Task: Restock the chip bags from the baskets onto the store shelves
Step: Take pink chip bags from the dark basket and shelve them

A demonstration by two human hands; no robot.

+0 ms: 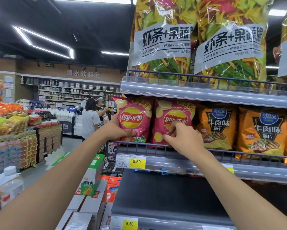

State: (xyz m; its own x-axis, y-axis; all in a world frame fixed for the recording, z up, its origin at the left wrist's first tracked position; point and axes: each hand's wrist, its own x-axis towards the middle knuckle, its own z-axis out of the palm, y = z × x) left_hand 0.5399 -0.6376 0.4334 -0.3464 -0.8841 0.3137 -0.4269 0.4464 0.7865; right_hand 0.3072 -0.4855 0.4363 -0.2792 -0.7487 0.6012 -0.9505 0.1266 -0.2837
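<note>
Left Lay's bag [133,119]: at the shelf end, your left hand [116,130] curls round its outer edge, with open aisle beyond. Right Lay's bag [172,120]: your right hand [184,140] pinches its lower front. Wire rail [144,143] runs beneath your fingers; orange bags [216,128] crowd rightward.

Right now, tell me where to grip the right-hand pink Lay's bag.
Probably its lower front, from the aisle side: the right pink bag stands upright, hemmed by the left pink bag and an orange bag, leaving only its face free.
</note>
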